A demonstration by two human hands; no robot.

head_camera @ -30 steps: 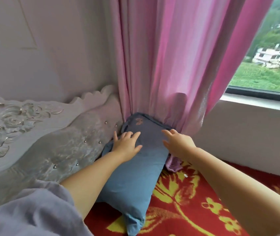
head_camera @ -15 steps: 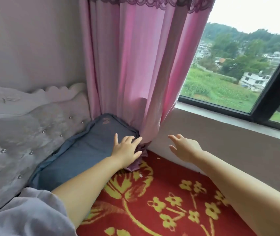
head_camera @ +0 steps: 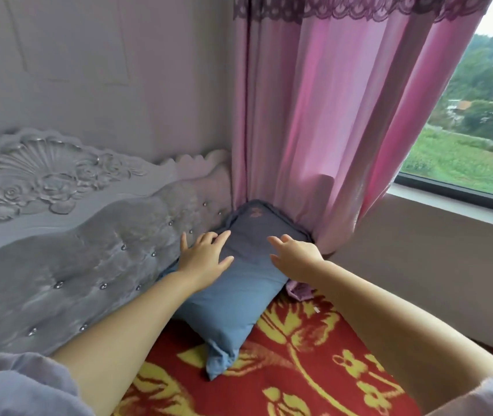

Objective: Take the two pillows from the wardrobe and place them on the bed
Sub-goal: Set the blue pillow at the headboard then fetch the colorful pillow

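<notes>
Your left hand point(head_camera: 204, 259) and right hand point(head_camera: 297, 259), both open-fingered, rest flat on the soft blue rectangular pillow point(head_camera: 239, 283) lying at twelve o'clock on the red-and-yellow floral bedspread point(head_camera: 314, 370) against the grey tufted headboard point(head_camera: 74, 265).

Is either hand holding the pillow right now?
No. Left hand and right hand lie open and flat on the blue pillow; no grip.

pillow point(head_camera: 239, 298) on bed point(head_camera: 314, 379) | against headboard point(head_camera: 89, 265) at left | curtain point(head_camera: 329, 145) behind | window point(head_camera: 464, 151) right
</notes>
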